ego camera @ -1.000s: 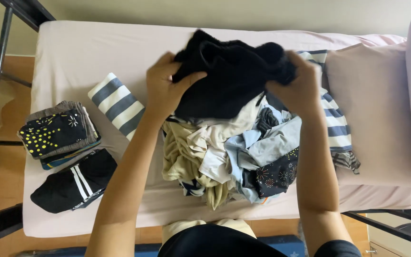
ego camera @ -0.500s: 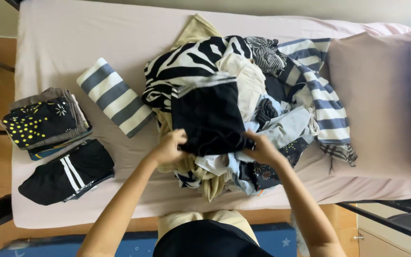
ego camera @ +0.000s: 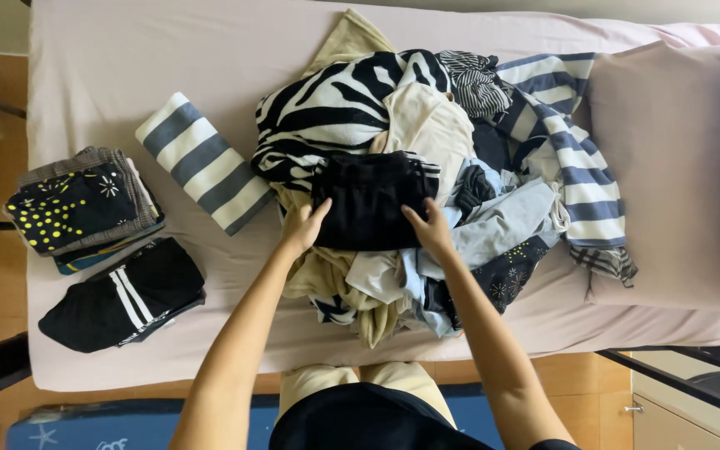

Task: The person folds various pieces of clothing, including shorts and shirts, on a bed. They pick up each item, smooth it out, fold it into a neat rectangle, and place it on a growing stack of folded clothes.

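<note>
At the far left of the bed (ego camera: 93,58), a folded stack of dark patterned garments (ego camera: 77,208) is seen, with a folded black garment with white stripes (ego camera: 122,296) lying just in front of it. Next to these, a folded grey-and-white striped cloth (ego camera: 203,162) is laid at an angle on the pale sheet. Further right, a black garment (ego camera: 368,200) is spread on top of the heap of unfolded clothes (ego camera: 460,167) in the middle of the bed. Its lower left edge is pressed by the left hand (ego camera: 303,227), the fingers being loosely spread and laid flat rather than clenched. Its lower right edge is touched by the right hand (ego camera: 428,229), likewise held open with fingers extended onto the fabric. A zebra-print piece (ego camera: 335,108) is visible behind the black garment, and a blue-striped piece (ego camera: 572,142) is draped at the right side of the heap.
</note>
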